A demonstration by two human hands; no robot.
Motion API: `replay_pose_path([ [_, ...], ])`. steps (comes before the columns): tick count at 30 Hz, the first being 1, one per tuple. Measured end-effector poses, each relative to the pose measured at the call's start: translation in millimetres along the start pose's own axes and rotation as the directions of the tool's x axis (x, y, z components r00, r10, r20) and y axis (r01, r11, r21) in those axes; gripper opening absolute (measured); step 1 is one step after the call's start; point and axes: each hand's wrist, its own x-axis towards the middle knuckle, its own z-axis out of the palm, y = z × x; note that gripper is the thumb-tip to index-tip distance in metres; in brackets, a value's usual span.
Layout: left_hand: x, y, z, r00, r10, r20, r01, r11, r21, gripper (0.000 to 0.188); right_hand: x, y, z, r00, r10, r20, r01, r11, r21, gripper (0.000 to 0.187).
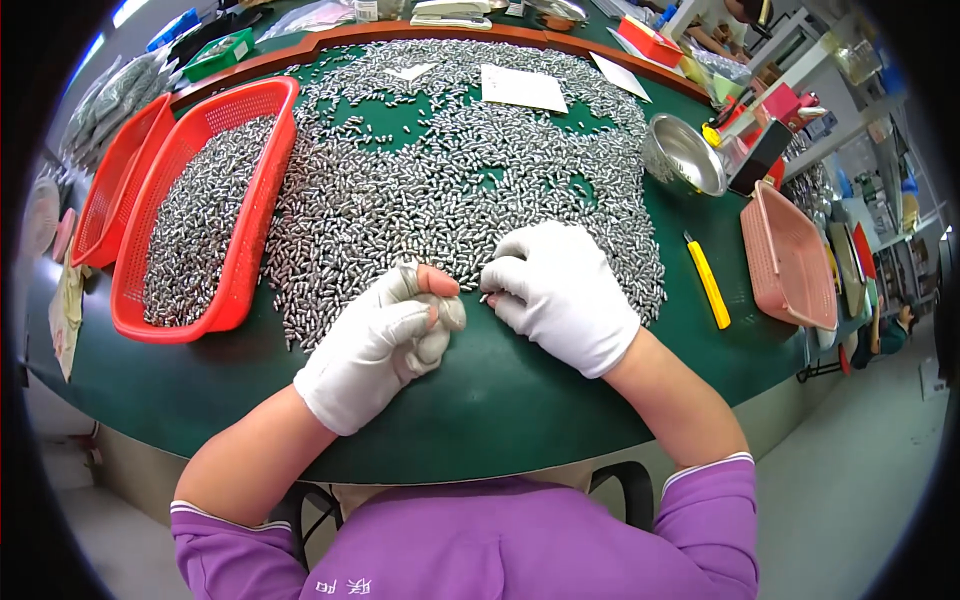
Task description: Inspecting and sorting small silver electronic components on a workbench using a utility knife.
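Note:
Small, shiny, silvery cylindrical metal parts (400,220) lie in a wide spread over the green table (430,430). At the near edge of that spread is my left hand (370,345), in a white glove with bare skin showing at some fingertips. Its fingers are curled in, and whatever they hold is hidden. Just to the right, my right hand (565,300) wears a full white glove. Thumb and forefinger are pinched together on a small metal part (486,298), of which only a bit shows. The two hands are close but apart.
Left stands a red basket (265,200) filled with metal parts, with another red basket (100,200) beside it. A yellow utility knife (708,285), a steel bowl (690,155) and a pink basket (790,260) are on the right. White paper (522,88) lies on the spread.

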Motion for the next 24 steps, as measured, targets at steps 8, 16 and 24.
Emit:
replay_pose_path([
  [8,-0.2,-2.0,4.6,0.997,-0.004,-0.078,0.007,0.999,0.033,0.023,-1.6,-0.5,-4.5,0.994,-0.063,0.094,0.072,0.993,-0.095,0.014],
  [16,-3.4,-0.3,22.1,0.975,-0.128,-0.18,0.171,0.954,0.246,0.027,-11.6,-25.6,-10.3,0.953,0.272,0.135,-0.285,0.643,0.711,0.013],
  [24,-4.3,-2.7,16.2,0.982,-0.101,-0.162,0.14,0.957,0.253,0.019,-10.8,-25.0,-7.3,0.952,0.281,0.122,-0.277,0.621,0.733,0.015],
])
